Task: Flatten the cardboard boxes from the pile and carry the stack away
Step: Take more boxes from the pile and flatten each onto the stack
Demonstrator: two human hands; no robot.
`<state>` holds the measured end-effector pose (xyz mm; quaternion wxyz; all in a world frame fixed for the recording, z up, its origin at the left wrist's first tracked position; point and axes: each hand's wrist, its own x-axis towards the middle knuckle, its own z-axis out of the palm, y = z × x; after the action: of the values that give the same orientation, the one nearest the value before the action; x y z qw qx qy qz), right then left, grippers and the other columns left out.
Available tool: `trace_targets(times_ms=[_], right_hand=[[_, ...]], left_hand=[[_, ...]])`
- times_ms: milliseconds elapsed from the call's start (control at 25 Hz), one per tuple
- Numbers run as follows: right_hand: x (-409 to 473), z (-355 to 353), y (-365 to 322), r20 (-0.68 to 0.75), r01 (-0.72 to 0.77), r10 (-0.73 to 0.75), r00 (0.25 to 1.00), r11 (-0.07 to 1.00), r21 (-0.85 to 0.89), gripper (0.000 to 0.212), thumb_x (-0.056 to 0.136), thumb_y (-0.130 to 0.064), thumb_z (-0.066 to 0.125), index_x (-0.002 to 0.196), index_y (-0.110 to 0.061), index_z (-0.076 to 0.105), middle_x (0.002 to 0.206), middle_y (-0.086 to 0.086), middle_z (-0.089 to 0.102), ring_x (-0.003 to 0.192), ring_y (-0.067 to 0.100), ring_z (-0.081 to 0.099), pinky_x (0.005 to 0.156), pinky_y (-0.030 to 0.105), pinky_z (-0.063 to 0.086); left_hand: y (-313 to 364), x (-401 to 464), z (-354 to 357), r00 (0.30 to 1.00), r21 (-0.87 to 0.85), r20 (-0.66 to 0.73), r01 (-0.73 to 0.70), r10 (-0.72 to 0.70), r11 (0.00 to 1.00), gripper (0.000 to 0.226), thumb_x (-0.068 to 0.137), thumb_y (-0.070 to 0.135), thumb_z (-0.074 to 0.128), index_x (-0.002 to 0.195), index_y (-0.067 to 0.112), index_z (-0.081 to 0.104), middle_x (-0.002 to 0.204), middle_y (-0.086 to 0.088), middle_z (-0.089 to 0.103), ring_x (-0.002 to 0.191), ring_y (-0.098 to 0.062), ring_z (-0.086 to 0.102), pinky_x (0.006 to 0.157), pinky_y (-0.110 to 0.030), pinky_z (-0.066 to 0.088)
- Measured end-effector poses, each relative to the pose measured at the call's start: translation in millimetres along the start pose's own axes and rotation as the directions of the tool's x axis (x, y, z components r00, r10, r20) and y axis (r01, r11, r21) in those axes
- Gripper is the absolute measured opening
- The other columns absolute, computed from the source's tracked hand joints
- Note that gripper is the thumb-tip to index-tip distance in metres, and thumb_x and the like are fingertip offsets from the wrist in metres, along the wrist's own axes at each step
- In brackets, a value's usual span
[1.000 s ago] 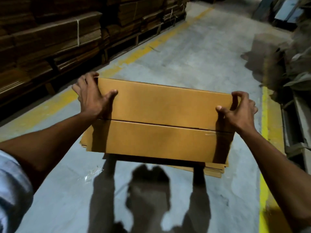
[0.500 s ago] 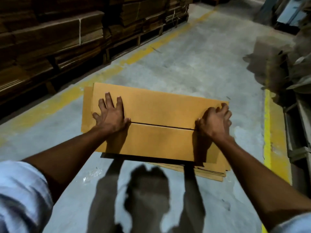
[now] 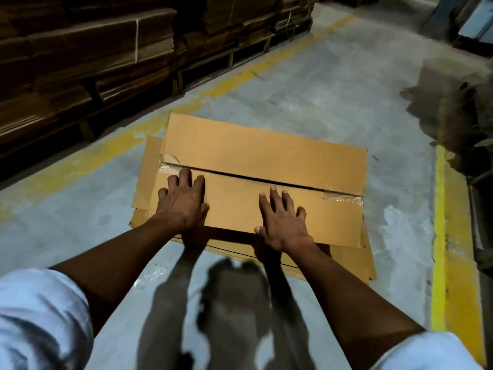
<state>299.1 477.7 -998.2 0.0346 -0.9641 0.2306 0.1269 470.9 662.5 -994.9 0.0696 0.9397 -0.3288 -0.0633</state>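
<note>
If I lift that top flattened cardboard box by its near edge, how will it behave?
The top flattened box would probably feel light and fairly stiff, being thin board. It may hinge along the slit between its flaps. Lying loosely on the stack, it would likely slide easily.

Two hands, left (image 3: 184,204) and right (image 3: 282,222), press flat on one top box (image 3: 266,166). Under it lies a stack (image 3: 354,265) of flattened boxes, number indistinct. Two yellow lines, one (image 3: 112,148) left, one (image 3: 442,209) right, cross the floor (image 3: 333,89).

floor (image 3: 333,84) ahead open | pallet stacks (image 3: 93,62) wall left | right clutter (image 3: 464,116), perhaps boxes
</note>
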Motion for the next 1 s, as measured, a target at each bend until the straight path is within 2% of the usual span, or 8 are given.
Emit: trace_targets(times_ms=[120,200,280,400,520,640,760,1000], right_hand=[[-3.0,3.6,-2.8,-0.024,-0.016,0.016,1.0,1.0,-0.004,0.092,0.094,-0.051,0.06,0.157,-0.028,-0.003,0.167,0.003,-0.016,0.153,0.034,-0.011,0.115,0.067,0.017],[-4.9,2.7,-3.2,-0.028,-0.013,0.012,1.0,1.0,-0.017,0.093,0.093,-0.051,0.06,0.157,-0.028,-0.003,0.167,0.003,-0.016,0.153,0.034,-0.011,0.115,0.066,0.018],[-9.1,4.2,-3.5,-0.022,-0.016,0.016,1.0,1.0,-0.025,0.094,0.094,-0.051,0.06,0.158,-0.028,-0.005,0.166,0.002,-0.017,0.153,0.034,-0.012,0.115,0.065,0.018],[-14.3,7.9,-4.2,-0.022,-0.012,0.011,1.0,0.999,-0.051,0.097,0.093,-0.052,0.06,0.158,-0.028,-0.007,0.166,0.002,-0.018,0.153,0.034,-0.012,0.116,0.065,0.018],[-21.4,11.1,-5.8,-0.017,-0.02,0.019,1.0,0.998,-0.059,0.098,0.093,-0.051,0.06,0.158,-0.028,-0.009,0.166,0.002,-0.019,0.153,0.035,-0.013,0.116,0.064,0.017],[-30.4,15.9,-10.2,-0.054,-0.031,0.027,0.998,0.996,-0.082,0.092,0.094,-0.05,0.059,0.157,-0.027,-0.003,0.167,0.005,-0.01,0.153,0.036,-0.004,0.115,0.064,0.023],[-36.4,17.9,-16.0,-0.158,-0.048,0.033,0.987,0.995,-0.093,0.083,0.092,-0.051,0.058,0.154,-0.026,0.008,0.164,0.009,0.008,0.147,0.037,0.013,0.109,0.06,0.031],[-32.1,7.7,-29.9,-0.227,-0.051,0.02,0.974,0.99,-0.129,0.086,0.091,-0.054,0.057,0.155,-0.029,0.005,0.14,0.014,0.032,0.128,0.035,0.031,0.1,0.058,0.035]], left_hand=[[-4.0,4.5,-0.4,0.993,0.093,-0.119,0.024,-0.012,0.995,0.078,0.09,0.058,0.055,0.153,0.038,0.015,0.158,-0.018,0.002,0.139,-0.045,0.018,0.105,-0.062,0.031],[-12.6,7.6,2.4,0.995,0.175,-0.094,0.04,-0.024,0.984,0.08,0.093,0.068,0.042,0.156,0.042,-0.001,0.161,-0.018,-0.019,0.147,-0.047,0.002,0.111,-0.065,0.021],[-23.6,5.2,6.1,0.997,0.243,-0.076,0.048,-0.03,0.969,0.08,0.094,0.071,0.032,0.156,0.041,-0.01,0.161,-0.017,-0.023,0.148,-0.045,-0.002,0.113,-0.064,0.018],[-38.5,-4.1,7.6,0.989,0.273,-0.142,0.081,-0.043,0.959,0.084,0.094,0.07,0.033,0.158,0.029,-0.002,0.161,-0.017,0.003,0.141,-0.043,0.017,0.106,-0.058,0.031],[-44.6,-10.8,4.7,0.985,0.238,-0.173,0.055,-0.014,0.97,0.086,0.093,0.062,0.046,0.156,0.013,0.017,0.146,-0.022,0.03,0.121,-0.043,0.039,0.089,-0.053,0.044],[-48.2,-11.5,-2.9,0.976,0.126,-0.211,-0.021,0.048,0.992,0.062,0.094,0.047,0.057,0.136,0.004,0.04,0.126,-0.023,0.044,0.106,-0.044,0.047,0.072,-0.053,0.053],[-50.7,-6.4,-10.2,0.97,0.057,-0.24,-0.03,0.043,0.998,0.037,0.098,0.04,0.054,0.115,0.009,0.045,0.114,-0.021,0.051,0.103,-0.041,0.049,0.074,-0.052,0.052],[-41.6,8.9,-7.7,0.902,-0.344,-0.335,0.153,-0.273,0.927,0.018,0.099,0.02,0.053,0.11,0.007,0.046,0.11,-0.022,0.059,0.106,-0.042,0.052,0.077,-0.049,0.047]])
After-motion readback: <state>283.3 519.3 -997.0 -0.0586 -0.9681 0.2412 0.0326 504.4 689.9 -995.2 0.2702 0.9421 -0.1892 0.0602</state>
